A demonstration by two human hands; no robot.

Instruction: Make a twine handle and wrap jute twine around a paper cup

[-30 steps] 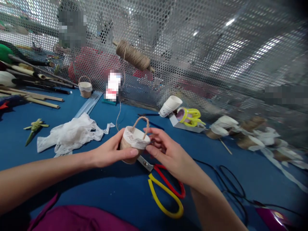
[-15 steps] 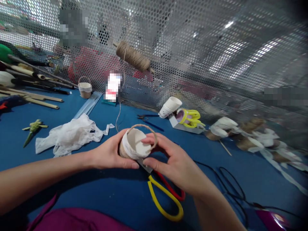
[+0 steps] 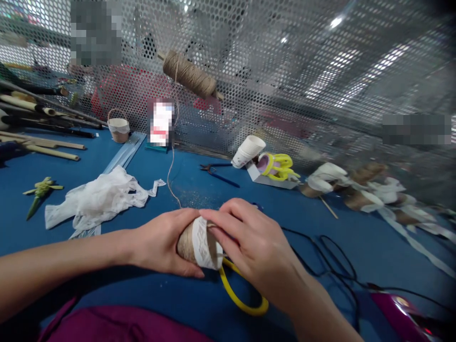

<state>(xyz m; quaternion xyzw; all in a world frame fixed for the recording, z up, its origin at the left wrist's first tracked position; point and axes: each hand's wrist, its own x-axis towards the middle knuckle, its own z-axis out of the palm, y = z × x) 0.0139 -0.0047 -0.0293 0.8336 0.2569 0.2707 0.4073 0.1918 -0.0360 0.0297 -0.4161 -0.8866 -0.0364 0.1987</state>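
Observation:
My left hand is wrapped around a small twine-covered cup basket, tilted on its side with its mouth to the right. White lace trim circles its rim. The fingers of my right hand pinch the twine handle at the rim; most of the handle is hidden behind them. Under my right hand lie scissors, of which a yellow handle loop shows. A strand of twine runs down from above and disappears behind my left hand.
A twine spool hangs on the perforated metal screen. Crumpled white lace, a finished-looking basket, pliers, stacked paper cups and yellow pipe cleaners lie around. A black cord and purple device are at right.
The basket has turned, its mouth now facing right instead of up. My right fingers have moved from inside the cup and below it to the handle at the rim.

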